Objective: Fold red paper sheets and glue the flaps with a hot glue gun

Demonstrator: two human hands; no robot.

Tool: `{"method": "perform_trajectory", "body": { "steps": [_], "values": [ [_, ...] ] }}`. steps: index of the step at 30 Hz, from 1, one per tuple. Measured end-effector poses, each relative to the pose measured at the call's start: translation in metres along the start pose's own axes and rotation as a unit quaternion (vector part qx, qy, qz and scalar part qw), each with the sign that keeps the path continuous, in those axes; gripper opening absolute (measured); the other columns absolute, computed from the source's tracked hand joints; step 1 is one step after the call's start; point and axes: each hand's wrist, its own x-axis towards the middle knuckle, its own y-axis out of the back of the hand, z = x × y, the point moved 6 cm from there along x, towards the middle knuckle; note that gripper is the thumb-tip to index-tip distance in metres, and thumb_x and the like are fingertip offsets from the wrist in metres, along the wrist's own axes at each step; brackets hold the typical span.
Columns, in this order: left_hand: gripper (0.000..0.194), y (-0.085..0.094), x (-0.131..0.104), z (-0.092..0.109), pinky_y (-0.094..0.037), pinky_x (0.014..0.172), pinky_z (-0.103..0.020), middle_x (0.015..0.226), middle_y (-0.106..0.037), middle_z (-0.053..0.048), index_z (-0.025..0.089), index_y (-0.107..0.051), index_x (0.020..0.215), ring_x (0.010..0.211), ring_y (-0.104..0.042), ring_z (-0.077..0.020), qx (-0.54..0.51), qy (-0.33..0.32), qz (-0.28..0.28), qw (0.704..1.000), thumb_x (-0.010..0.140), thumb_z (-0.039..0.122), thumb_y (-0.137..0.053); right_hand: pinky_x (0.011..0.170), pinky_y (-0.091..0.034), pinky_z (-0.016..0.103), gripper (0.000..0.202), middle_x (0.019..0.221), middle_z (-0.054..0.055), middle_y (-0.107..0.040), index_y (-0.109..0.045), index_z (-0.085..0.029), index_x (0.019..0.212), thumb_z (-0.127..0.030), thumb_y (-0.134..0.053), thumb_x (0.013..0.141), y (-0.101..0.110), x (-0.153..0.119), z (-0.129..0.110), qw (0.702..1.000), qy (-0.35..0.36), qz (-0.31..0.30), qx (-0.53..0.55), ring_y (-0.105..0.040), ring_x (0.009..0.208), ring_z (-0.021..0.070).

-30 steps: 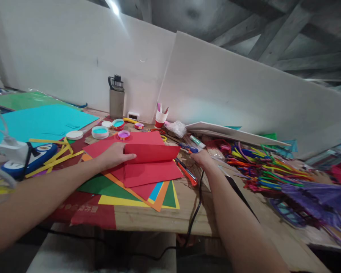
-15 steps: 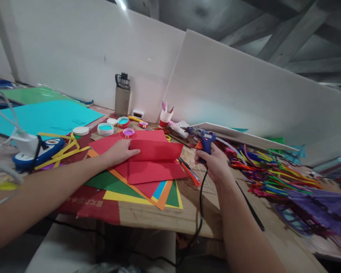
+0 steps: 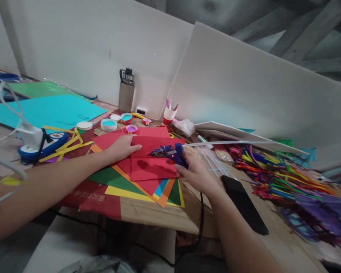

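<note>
My right hand [image 3: 193,170] is wrapped round the handle of a blue hot glue gun [image 3: 173,152]. A long clear glue stick [image 3: 227,143] juts from its back, and a small red light glows on its side. Its nozzle points left, low over a folded sheet of red paper [image 3: 152,172]; whether it touches the paper I cannot tell. At the left edge of the fold my left hand [image 3: 123,148] grips the raised flap, thumb on top and the other fingers mostly hidden. Beneath lie more coloured sheets, among them green paper [image 3: 110,180] and orange paper [image 3: 161,200].
Small paint tubs [image 3: 108,125], a bottle [image 3: 126,91] and a cup of pens [image 3: 169,115] stand behind the paper. To the right lie a black phone [image 3: 244,204], loose glue sticks [image 3: 213,161] and pipe cleaners [image 3: 284,174]. A power strip [image 3: 45,148] is at left.
My right hand has brought the glue gun leftward and down over the red paper. The raised flap lies further back, and the phone and loose glue sticks show more fully.
</note>
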Motion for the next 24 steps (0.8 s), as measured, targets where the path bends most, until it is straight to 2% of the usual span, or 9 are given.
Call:
{"method": "perform_trajectory", "body": {
  "steps": [6,12,18,24],
  "values": [
    [0.031,-0.002,0.002,0.0,-0.047,0.074,-0.03,0.092,-0.071,-0.007,0.016,-0.066,0.087,0.084,-0.064,-0.0232,0.006,-0.012,-0.008,1.0,0.078,0.043,-0.052,0.091,-0.045,0.038,0.039,0.12,0.008,-0.062,-0.051,-0.023,0.126,-0.034,-0.048,0.088,-0.015,-0.003,0.004,0.997,-0.046,-0.037,-0.042,-0.059,0.106,0.0245],
    [0.031,-0.003,0.002,-0.001,-0.046,0.068,-0.029,0.081,-0.068,-0.007,0.016,-0.064,0.079,0.075,-0.062,-0.0214,0.038,0.013,-0.008,0.999,0.078,0.045,-0.053,0.1,-0.038,0.04,0.051,0.134,0.012,-0.052,-0.039,-0.019,0.138,-0.036,-0.043,0.09,-0.019,-0.005,0.005,0.994,-0.086,-0.028,-0.057,-0.048,0.123,0.0258],
    [0.031,-0.002,0.002,-0.001,-0.046,0.072,-0.03,0.082,-0.066,-0.006,0.017,-0.065,0.086,0.077,-0.06,-0.0217,0.035,0.008,-0.004,0.999,0.078,0.045,-0.054,0.09,-0.043,0.039,0.039,0.119,0.012,-0.062,-0.053,-0.02,0.123,-0.031,-0.048,0.086,-0.009,-0.002,0.011,0.994,-0.086,-0.013,-0.062,-0.057,0.107,0.0262],
    [0.032,0.001,0.001,0.0,-0.047,0.073,-0.032,0.081,-0.066,-0.007,0.017,-0.065,0.087,0.077,-0.061,-0.0239,0.049,0.046,0.0,0.998,0.076,0.046,-0.058,0.087,-0.044,0.036,0.037,0.115,0.01,-0.063,-0.056,-0.021,0.12,-0.027,-0.05,0.084,0.006,-0.003,0.021,0.992,-0.095,0.002,-0.083,-0.058,0.104,0.0256]
  ]
}}
